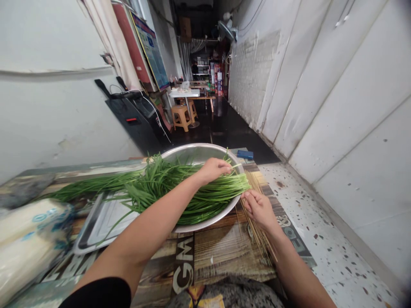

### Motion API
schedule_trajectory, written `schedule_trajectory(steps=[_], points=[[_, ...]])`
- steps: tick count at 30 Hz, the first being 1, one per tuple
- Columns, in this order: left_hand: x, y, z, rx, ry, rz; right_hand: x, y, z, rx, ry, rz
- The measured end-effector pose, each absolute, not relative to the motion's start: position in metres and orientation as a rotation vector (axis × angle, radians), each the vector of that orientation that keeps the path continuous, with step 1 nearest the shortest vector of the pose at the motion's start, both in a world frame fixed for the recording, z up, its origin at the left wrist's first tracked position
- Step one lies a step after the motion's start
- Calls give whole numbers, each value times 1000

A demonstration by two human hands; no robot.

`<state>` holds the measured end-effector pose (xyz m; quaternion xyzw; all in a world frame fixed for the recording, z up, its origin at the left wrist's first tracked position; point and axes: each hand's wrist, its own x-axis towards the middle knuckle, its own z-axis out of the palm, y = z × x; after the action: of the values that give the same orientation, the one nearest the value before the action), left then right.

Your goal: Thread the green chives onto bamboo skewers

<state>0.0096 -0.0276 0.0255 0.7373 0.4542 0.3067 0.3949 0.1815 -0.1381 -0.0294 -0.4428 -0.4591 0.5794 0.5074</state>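
Observation:
A large metal basin (195,149) is heaped with long green garlic chives (192,203), their pale stalk ends pointing right over the rim. Reaching across the heap, my left hand (214,170) pinches a chive stalk near its pale end. My right hand (259,208) is closed with thumb and finger together, just beside the stalk ends at the right rim. What it grips is hidden by the fingers. Thin bamboo skewers (265,244) lie on the table under and beside that hand.
On the left, a metal tray (93,226) sits partly under chive leaves, near a plastic-wrapped white package (35,239). A blue box (245,154) rests behind the basin on the wood-patterned table (221,252). Further back are a stool (181,117) and a white table (184,93).

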Motion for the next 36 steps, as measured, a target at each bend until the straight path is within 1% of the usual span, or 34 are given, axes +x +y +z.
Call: schedule_trajectory(steps=[17,36], points=[[9,-25,21,1890,1107,761,182,-137,-35,-1058,-1124,1377],[9,-25,20,1872,1150,835,180,-138,-39,-1036,-1094,1374]])
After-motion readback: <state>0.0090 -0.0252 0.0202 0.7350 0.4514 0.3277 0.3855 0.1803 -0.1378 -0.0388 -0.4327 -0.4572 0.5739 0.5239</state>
